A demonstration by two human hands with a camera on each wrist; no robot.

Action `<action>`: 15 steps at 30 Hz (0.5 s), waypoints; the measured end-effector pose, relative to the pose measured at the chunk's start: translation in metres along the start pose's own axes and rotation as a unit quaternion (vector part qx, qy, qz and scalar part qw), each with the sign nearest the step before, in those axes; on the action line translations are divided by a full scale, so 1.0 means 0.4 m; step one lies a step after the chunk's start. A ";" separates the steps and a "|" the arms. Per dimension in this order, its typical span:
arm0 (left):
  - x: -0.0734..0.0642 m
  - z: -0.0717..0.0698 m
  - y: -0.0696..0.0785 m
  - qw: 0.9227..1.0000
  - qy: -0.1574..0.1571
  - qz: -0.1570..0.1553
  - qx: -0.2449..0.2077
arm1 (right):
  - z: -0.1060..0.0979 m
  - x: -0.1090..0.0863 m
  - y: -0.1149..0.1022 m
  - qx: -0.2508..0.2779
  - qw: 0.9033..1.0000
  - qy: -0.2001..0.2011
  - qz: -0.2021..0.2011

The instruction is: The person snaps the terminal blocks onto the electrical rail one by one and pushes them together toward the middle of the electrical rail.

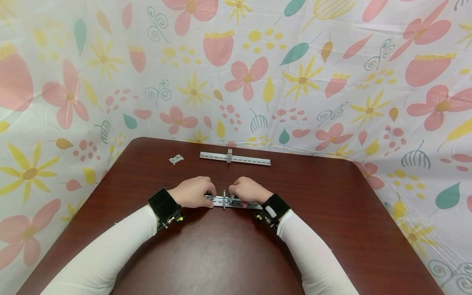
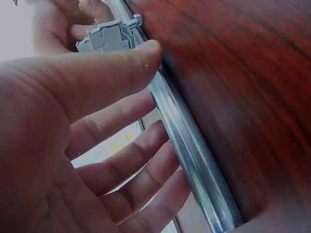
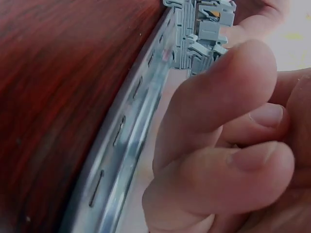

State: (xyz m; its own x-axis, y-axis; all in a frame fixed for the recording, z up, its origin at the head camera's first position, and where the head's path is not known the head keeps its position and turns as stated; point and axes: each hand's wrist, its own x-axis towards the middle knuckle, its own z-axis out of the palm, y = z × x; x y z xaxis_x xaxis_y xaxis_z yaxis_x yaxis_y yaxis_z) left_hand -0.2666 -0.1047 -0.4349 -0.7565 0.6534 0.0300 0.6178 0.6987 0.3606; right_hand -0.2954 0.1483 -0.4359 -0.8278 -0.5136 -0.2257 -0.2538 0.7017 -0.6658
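Note:
A slotted metal DIN rail [image 1: 217,201] lies on the table in front of the person. My left hand [image 1: 193,192] grips its left part, thumb on the near edge and fingers on the far one. One grey terminal block [image 1: 224,199] stands upright across the rail between the hands. My right hand [image 1: 250,191] pinches a second grey terminal block [image 1: 232,198] at the rail, just right of the first. In the right wrist view the terminal blocks [image 3: 209,31] stand close together, partly behind the fingers. Whether the pinched block's foot is seated on the rail cannot be made out.
Farther back on the brown table [image 1: 313,192] lies another metal rail [image 1: 250,160] with a terminal block [image 1: 229,155] on it. Loose grey-white terminal blocks [image 1: 176,159] lie at the back left. A flower-printed curtain [image 1: 243,110] hangs behind the table and along its sides.

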 end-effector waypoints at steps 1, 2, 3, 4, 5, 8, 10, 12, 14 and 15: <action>-0.001 -0.001 0.000 1.000 0.001 0.000 -0.001 | 0.000 0.000 -0.002 -0.002 1.000 -0.005 0.002; -0.001 -0.001 0.000 1.000 0.001 0.000 -0.001 | 0.001 0.000 -0.004 -0.004 1.000 -0.008 0.004; -0.001 -0.001 0.000 1.000 0.002 0.001 -0.001 | 0.001 0.000 -0.005 -0.006 1.000 -0.010 0.006; -0.001 -0.001 0.000 1.000 0.002 0.001 -0.002 | 0.002 0.001 -0.005 -0.006 1.000 -0.012 0.011; -0.002 -0.001 0.000 1.000 0.003 0.001 -0.002 | 0.003 0.002 -0.005 -0.006 1.000 -0.014 0.015; -0.002 0.000 -0.002 1.000 0.003 -0.002 -0.001 | 0.005 0.005 -0.002 -0.005 0.999 -0.021 0.028; -0.001 0.001 -0.002 1.000 0.002 -0.002 -0.002 | 0.006 0.007 -0.001 -0.002 0.999 -0.024 0.034; 0.000 0.002 -0.003 1.000 0.001 -0.004 -0.004 | 0.007 0.008 0.001 0.002 0.999 -0.026 0.034; 0.000 0.003 -0.004 1.000 0.000 -0.005 -0.006 | 0.008 0.009 0.001 0.008 0.999 -0.028 0.033; 0.000 0.003 -0.004 1.000 0.001 -0.005 -0.007 | 0.009 0.009 0.001 0.011 0.999 -0.028 0.032</action>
State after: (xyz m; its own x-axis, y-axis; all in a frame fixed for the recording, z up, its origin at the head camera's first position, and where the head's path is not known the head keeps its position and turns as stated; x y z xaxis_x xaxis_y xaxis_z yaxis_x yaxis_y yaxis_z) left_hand -0.2673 -0.1057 -0.4365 -0.7632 0.6456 0.0279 0.6069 0.7014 0.3737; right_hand -0.2966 0.1451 -0.4394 -0.8120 -0.4958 -0.3079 -0.1899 0.7233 -0.6639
